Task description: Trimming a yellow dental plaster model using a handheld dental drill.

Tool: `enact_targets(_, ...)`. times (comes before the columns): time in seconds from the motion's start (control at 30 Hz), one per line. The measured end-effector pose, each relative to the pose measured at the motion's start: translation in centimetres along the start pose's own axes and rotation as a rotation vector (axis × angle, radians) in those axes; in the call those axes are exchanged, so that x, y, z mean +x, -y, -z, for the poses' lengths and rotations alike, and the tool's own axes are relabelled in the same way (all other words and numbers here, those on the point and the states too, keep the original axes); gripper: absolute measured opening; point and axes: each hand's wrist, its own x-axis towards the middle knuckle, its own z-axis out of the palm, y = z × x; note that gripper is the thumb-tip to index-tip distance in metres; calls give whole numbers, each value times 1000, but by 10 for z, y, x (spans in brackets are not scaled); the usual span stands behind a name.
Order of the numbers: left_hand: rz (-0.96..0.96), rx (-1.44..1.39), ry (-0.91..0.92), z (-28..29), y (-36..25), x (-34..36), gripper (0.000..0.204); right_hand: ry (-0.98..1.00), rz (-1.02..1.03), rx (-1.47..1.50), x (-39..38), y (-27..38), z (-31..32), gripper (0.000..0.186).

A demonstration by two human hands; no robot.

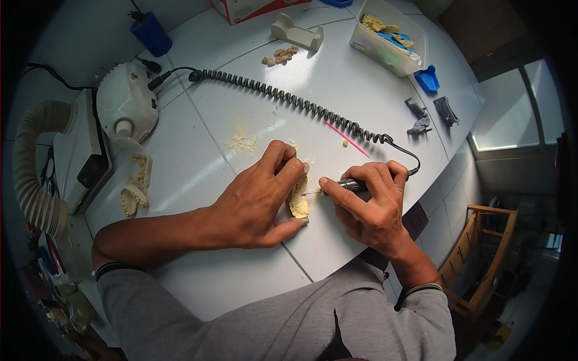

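Note:
My left hand grips a small pale yellow plaster piece on the white tiled tabletop, fingers bent over its upper end and thumb at its lower end. My right hand is closed on a black-and-silver rotary handpiece, whose thin tip is at the plaster piece. A coiled black cord runs from the handpiece to a white control unit at the upper left. Pale shavings lie beside my left hand, and a pink stick lies along the cord.
A ribbed suction hose, dental casts and a blue cup are on the left. A plastic tub, grey clamp parts and a cream holder stand at the back. A wooden rack is beyond the right edge.

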Motion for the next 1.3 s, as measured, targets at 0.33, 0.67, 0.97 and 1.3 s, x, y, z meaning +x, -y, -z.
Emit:
enact_targets(0.33,21,-7,15,1,-1,0,77,-26,-15,-1,0,-1,-2,47)
enact_targets(0.67,11,-15,15,2,-1,-1,77,-26,-23,17,-1,-1,-1,49)
enact_targets(0.97,17,-38,29,3,-1,0,77,-18,-25,19,-1,-2,-2,49)
enact_targets(1.3,-17,-3,9,1,0,0,78,-29,-31,19,-2,-3,-2,48)
